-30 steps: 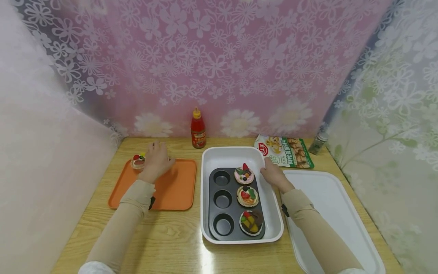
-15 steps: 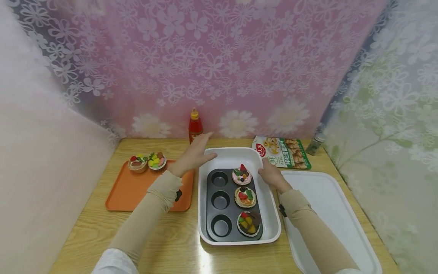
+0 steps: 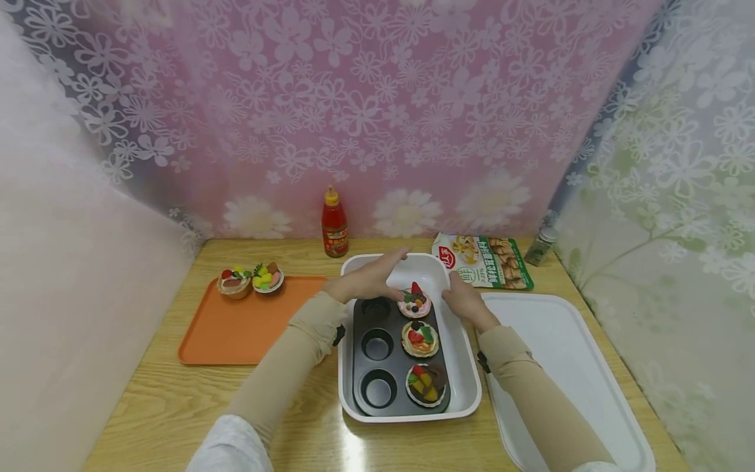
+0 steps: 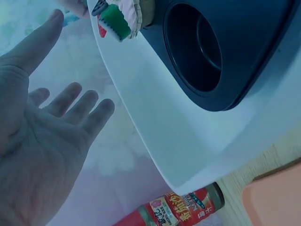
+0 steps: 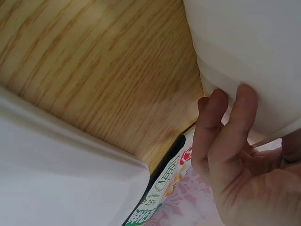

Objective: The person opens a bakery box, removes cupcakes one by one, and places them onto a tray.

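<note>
My left hand [image 3: 368, 280] hovers over the far end of a black muffin tin [image 3: 396, 367], fingers and thumb spread apart. Its palm shows bare in the left wrist view. The tin lies inside a deep white tray [image 3: 468, 393], whose right rim my right hand [image 3: 466, 303] grips. In the right wrist view its fingers [image 5: 235, 122] press on the tray's outer wall. Filling the tin's right column are a pink-topped tart [image 3: 415, 304], a strawberry tart [image 3: 420, 339] and a chocolate-and-fruit tart [image 3: 426, 385]. The left column's cups [image 3: 377, 388] hold nothing visible; the far one is partly covered by my hand.
At left, an orange tray [image 3: 230, 331] bears a red-topped tart [image 3: 234, 284] and a yellow-topped tart [image 3: 268, 278]. Behind stand a red sauce bottle [image 3: 335, 226], a food packet [image 3: 486, 262] and a small spice jar [image 3: 541, 246]. A flat white tray [image 3: 566, 367] lies at right.
My left hand has left the yellow-topped tart on the orange tray and moved right, over the muffin tin. My right hand has stayed on the deep tray's rim.
</note>
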Motion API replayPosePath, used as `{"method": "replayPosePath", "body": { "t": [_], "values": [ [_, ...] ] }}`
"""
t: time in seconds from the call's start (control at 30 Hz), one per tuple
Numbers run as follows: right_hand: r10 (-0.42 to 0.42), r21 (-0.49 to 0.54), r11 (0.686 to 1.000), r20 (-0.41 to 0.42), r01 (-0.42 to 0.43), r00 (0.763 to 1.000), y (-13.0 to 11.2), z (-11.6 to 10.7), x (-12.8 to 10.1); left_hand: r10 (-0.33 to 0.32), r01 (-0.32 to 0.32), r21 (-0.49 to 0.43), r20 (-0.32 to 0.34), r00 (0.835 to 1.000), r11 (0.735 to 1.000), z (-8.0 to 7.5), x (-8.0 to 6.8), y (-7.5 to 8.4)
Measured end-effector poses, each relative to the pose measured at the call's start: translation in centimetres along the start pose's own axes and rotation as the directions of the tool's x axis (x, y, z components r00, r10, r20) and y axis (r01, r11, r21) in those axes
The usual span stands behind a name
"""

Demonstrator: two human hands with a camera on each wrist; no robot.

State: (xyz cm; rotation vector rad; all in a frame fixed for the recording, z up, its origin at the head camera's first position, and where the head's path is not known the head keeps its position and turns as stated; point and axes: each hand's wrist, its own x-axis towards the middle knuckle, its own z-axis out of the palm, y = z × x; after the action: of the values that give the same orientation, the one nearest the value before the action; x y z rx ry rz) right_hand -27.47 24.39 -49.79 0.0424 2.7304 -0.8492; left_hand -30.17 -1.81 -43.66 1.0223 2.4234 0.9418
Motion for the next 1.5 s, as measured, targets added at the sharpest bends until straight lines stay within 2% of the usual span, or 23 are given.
{"method": "replayPosePath", "body": {
  "t": [0.33,0.63,0.8,0.93,1.2,1.5],
  "values": [
    [-0.055,-0.038,0.998,-0.027,0.054,0.998,0.0,0.2,-0.2,-0.008,-0.001,0.083,0.111,0.994,0.997,2.4,1.9,-0.4],
    [-0.029,-0.032,0.999,-0.013,0.029,0.999,0.1,0.3,0.0,-0.065,0.054,0.082,0.145,0.987,0.995,3.5,2.3,0.1],
    [-0.028,-0.033,0.999,-0.011,0.028,1.0,0.1,0.2,-0.1,-0.062,0.048,0.089,0.163,0.985,0.995,4.0,2.5,-0.1],
    [-0.037,-0.032,0.999,-0.019,0.037,0.999,0.0,0.2,-0.1,-0.062,0.04,0.134,0.162,0.985,0.99,4.4,2.6,0.1],
    [-0.047,-0.024,0.999,-0.028,0.047,0.998,0.0,0.1,-0.2,-0.1,0.063,0.247,0.143,0.985,0.967,5.1,3.0,0.6],
    [-0.031,-0.028,0.999,-0.025,0.03,0.999,0.2,0.0,-0.1,-0.126,0.093,0.264,0.11,0.986,0.96,5.6,3.3,0.7]
  ]
}}
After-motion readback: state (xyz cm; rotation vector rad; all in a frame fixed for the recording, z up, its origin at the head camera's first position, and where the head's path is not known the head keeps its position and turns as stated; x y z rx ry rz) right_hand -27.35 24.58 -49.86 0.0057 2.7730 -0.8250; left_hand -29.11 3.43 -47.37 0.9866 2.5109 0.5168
